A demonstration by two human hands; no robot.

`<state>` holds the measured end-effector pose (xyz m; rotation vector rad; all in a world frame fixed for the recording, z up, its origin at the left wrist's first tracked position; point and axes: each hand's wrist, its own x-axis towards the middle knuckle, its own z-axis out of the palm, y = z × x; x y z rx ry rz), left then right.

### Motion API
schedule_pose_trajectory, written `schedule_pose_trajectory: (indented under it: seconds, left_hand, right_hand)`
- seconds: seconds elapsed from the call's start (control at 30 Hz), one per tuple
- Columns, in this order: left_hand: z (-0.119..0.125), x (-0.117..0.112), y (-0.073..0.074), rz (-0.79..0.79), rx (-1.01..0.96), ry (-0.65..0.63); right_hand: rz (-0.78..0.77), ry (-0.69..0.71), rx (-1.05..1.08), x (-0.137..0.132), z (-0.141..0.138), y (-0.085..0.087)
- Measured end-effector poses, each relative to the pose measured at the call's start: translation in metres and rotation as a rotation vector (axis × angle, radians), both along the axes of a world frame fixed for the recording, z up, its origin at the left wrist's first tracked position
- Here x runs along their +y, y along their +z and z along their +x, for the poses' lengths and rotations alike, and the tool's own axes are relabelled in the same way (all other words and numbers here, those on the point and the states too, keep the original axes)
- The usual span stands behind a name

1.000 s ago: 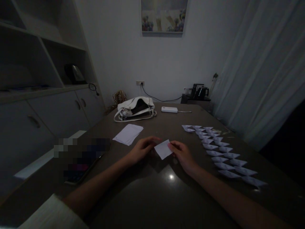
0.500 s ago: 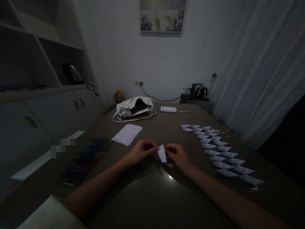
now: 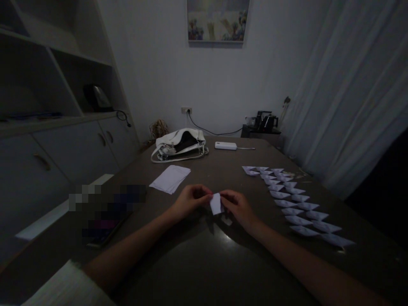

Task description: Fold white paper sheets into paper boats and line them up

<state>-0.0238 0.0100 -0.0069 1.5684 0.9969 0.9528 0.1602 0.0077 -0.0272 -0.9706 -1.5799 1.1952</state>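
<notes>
A small white paper, folded narrow, is pinched between my two hands just above the dark table. My left hand grips its left edge with curled fingers. My right hand grips its right edge the same way. A stack of flat white sheets lies beyond my left hand. Two rows of several folded paper boats run along the table to the right of my right hand.
A white handbag and a white power bank with a cable lie at the table's far end. A phone lies near the left edge. Cabinets and shelves line the left wall; a curtain hangs on the right.
The paper was a flat open square a second ago; now it is folded into a narrow strip, and my hands have drawn closer together around it.
</notes>
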Motion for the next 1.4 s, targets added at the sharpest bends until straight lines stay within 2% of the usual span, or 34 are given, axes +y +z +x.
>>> schedule_pose_trajectory:
  seconds: [0.23, 0.4, 0.57, 0.7, 0.93, 1.07, 1.23, 1.4]
  left_hand:
    - [0.000, 0.000, -0.005, 0.059, 0.020, -0.136]
    - [0.000, 0.002, -0.007, 0.097, 0.108, -0.079]
    - [-0.001, 0.003, -0.010, 0.096, 0.170, -0.089]
    - [-0.001, 0.004, -0.011, 0.122, 0.220, -0.033]
    - [0.001, 0.001, -0.010, 0.114, 0.171, 0.005]
    - [0.001, 0.002, -0.011, 0.118, 0.172, 0.013]
    - [0.001, 0.004, -0.012, 0.025, 0.195, -0.058]
    - [0.001, 0.003, -0.010, 0.047, 0.192, -0.042]
  right_hand:
    - [0.011, -0.033, -0.042, 0.005, 0.002, -0.007]
    - [-0.013, -0.002, -0.010, 0.002, 0.002, -0.005]
    - [-0.033, 0.028, 0.007, -0.001, 0.001, 0.001]
    - [-0.049, 0.036, 0.014, -0.002, 0.001, 0.003]
    - [-0.036, 0.060, 0.016, -0.001, 0.001, -0.002]
    - [-0.029, 0.033, -0.006, 0.001, 0.001, -0.004]
    - [0.003, -0.052, 0.017, 0.003, 0.003, -0.006]
    - [0.028, -0.068, 0.016, 0.003, 0.003, -0.007]
